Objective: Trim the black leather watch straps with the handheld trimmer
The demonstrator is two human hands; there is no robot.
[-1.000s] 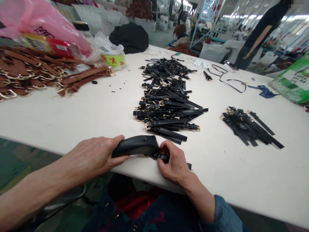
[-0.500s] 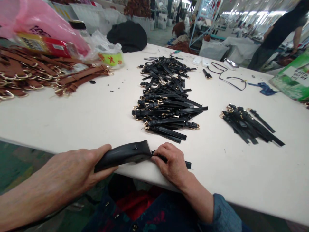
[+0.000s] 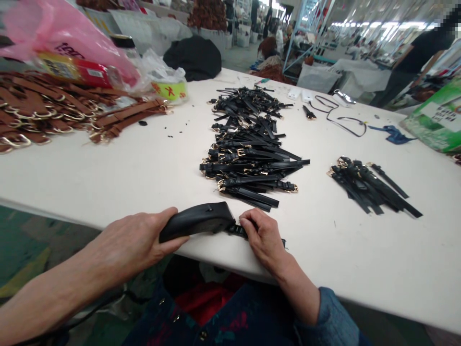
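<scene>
Head view, left hand: my left hand (image 3: pixel 135 245) is wrapped around the near end of a black handheld tool (image 3: pixel 197 220), fingers closed under it and thumb on top, at the near edge of the white table (image 3: pixel 144 168).
Head view, right hand: my right hand (image 3: pixel 264 238) lies palm down, fingertips pinching and pinning a black strap (image 3: pixel 239 230) flat on the table, just at the tool's far tip.
Where the strap sits: at the table's near edge, one end under the tool's nose, the other poking out past my right hand.
What changed: half a second ago I had the tool drawn back to the left and lower; now it is pushed forward again, nose over the strap, much as it was a second ago.
What that means: I judge this a back-and-forth working stroke on this one strap, which is not yet done.
Ahead: a long pile of black straps (image 3: pixel 248 149) with gold buckles.
Right: a smaller bundle of black straps (image 3: pixel 370 185).
Far left: brown straps (image 3: pixel 46 113) beside a pink bag (image 3: pixel 68 36).
</scene>
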